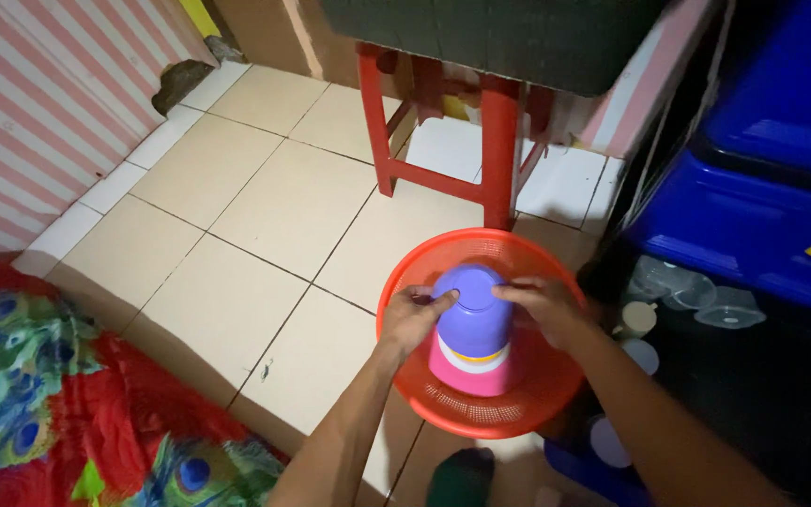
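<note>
While both hands grip the stack of cups point(474, 338) — the left hand point(412, 314) and right hand point(542, 308) each hold the purple top cup — the stack sits upside down in the red basket point(405, 282) near the red stool point(495, 141). Lifting it likely needs a straight, steady pull. Under the purple cup sit yellow, white and pink ones.
</note>
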